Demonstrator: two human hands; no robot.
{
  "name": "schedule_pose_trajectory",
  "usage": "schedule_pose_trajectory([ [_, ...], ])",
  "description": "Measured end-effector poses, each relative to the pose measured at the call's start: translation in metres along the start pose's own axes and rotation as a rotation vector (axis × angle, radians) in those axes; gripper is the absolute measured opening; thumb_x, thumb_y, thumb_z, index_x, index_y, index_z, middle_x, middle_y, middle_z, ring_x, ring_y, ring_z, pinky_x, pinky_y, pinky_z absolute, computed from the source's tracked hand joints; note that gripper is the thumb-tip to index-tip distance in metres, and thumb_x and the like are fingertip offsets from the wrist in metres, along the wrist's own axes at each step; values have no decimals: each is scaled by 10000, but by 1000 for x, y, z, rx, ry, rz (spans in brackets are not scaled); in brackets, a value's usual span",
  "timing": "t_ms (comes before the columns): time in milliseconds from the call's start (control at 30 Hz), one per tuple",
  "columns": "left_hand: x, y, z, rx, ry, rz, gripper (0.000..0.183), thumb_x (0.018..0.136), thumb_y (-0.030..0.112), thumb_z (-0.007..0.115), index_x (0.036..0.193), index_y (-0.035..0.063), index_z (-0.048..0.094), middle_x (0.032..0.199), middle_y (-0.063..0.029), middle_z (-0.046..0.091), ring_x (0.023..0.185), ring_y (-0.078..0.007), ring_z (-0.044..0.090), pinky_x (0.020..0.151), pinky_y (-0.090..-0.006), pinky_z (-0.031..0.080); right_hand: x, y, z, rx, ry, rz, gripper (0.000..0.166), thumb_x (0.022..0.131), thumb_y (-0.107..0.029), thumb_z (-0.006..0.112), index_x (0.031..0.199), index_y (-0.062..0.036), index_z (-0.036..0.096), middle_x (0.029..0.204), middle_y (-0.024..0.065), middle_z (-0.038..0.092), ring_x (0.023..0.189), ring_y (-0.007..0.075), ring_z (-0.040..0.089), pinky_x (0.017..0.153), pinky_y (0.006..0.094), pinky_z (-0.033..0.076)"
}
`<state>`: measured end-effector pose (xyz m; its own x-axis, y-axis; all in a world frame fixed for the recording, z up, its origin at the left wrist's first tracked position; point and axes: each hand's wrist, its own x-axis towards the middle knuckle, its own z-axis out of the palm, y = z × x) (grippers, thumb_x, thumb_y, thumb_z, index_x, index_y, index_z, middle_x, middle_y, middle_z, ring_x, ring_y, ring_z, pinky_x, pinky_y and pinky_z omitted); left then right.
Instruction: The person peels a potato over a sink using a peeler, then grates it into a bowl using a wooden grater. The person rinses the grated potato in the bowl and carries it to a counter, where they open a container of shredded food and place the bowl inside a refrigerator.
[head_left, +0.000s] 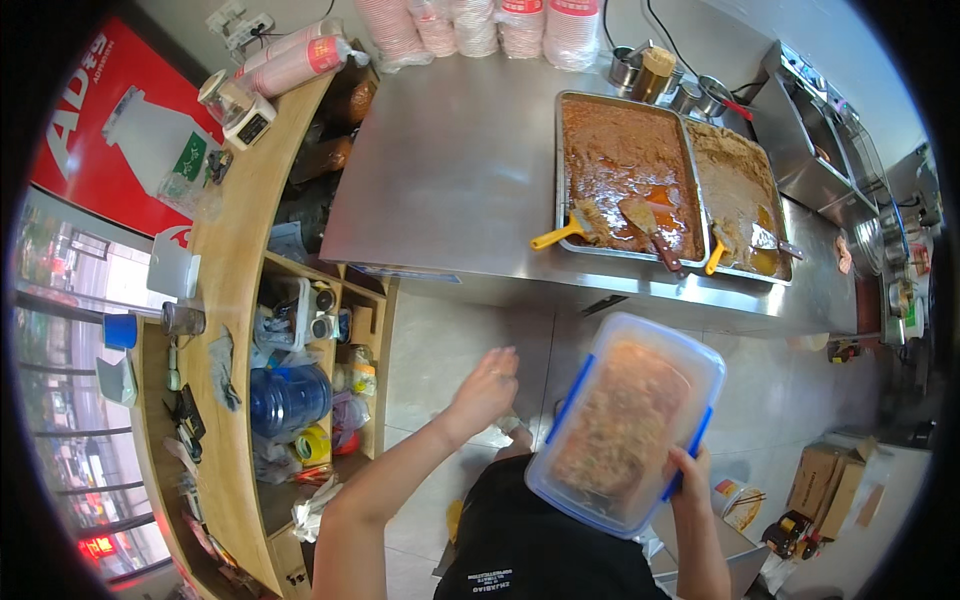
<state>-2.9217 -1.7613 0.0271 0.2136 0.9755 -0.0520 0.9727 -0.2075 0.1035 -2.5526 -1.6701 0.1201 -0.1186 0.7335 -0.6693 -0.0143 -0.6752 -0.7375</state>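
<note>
My right hand (690, 476) grips the right side of a clear plastic food container (626, 427) with blue side clips. The container is tilted in front of my body, and an orange-brown food mass shows through its translucent lid. My left hand (487, 386) hangs in the air to the left of the container, not touching it. Its fingers are loosely bent close together; the palm is turned away, so whether anything small is inside is hidden.
Ahead is a stainless steel table (450, 172). On it sit two metal trays of brown paste, the left tray (622, 172) and the right tray (739, 187), with scrapers in them. Wooden shelving (289, 172) runs along the left. A cardboard box (821, 480) is at the right.
</note>
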Motion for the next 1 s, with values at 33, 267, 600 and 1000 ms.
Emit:
schedule_pose_trajectory([
  [33,31,10,18,90,14,65,306,848,191,533,1047,-4,659,1342,-201,550,1356,-321,415,1165,-457,254,-2,11,-25,12,51,-38,512,733,-92,727,1203,16,555,1023,91,637,886,210,629,798,333,520],
  [267,249,64,78,970,-553,434,457,926,226,440,1340,86,572,1564,-110,319,1472,-267,218,1211,-454,60,-24,36,-135,188,271,-210,534,767,-118,707,1244,-10,492,1035,72,581,908,203,592,799,340,502],
  [600,279,105,179,1130,-729,282,470,909,197,512,1379,182,534,1371,11,507,1339,-308,344,1130,-492,150,32,74,-202,129,221,-100,517,794,-197,714,1224,-33,476,955,53,559,800,177,583,667,321,513],
  [1000,-138,192,143,-341,-115,-374,188,884,185,595,1035,75,614,1195,-113,565,1226,-296,495,1046,-420,366,163,78,-76,-230,-99,101,316,799,-108,682,1048,-85,490,794,6,524,635,113,520,575,266,447],
])
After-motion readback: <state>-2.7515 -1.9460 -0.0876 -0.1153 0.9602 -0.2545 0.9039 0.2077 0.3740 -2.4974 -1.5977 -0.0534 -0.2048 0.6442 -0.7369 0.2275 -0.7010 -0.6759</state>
